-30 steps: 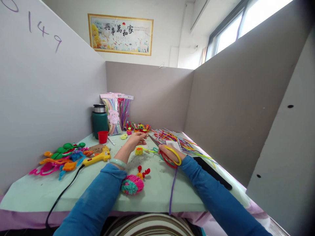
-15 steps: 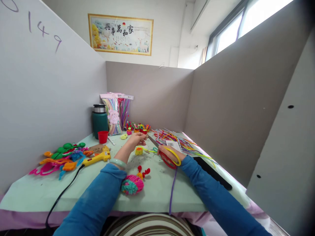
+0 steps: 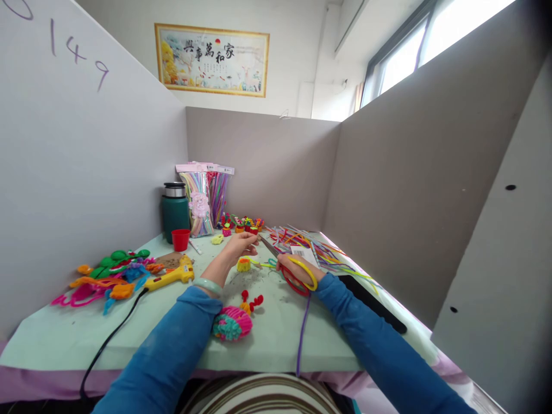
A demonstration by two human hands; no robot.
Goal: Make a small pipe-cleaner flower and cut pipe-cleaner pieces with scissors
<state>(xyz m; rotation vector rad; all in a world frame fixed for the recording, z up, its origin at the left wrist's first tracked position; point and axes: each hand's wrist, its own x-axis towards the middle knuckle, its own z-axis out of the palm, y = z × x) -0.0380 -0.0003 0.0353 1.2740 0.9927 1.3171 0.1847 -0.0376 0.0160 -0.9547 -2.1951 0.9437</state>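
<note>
My right hand (image 3: 297, 269) is closed around a pair of scissors (image 3: 307, 280) with red and yellow handles. Their blades point forward and left, the tips close to the fingers of my left hand (image 3: 242, 246). That hand is pinched shut; whatever lies between its fingertips is too small to make out. Below it on the table sits a small yellow and orange pipe-cleaner piece (image 3: 244, 264). A pink and teal pipe-cleaner ball (image 3: 233, 323) with red and orange parts rests by my left forearm. A purple pipe cleaner (image 3: 303, 336) hangs below the scissors toward the table's front edge.
Left: a yellow glue gun (image 3: 170, 280) with a black cord, a heap of coloured pipe-cleaner shapes (image 3: 114, 276), a red cup (image 3: 180, 240), a green bottle (image 3: 175, 213). Right: loose pipe cleaners (image 3: 319, 244) and a black flat object (image 3: 373, 305). Grey partitions (image 3: 263, 161) enclose the table.
Both hands stay almost in place, with the scissors still held near the left fingertips. Only slight shifts of the fingers and the view show.
</note>
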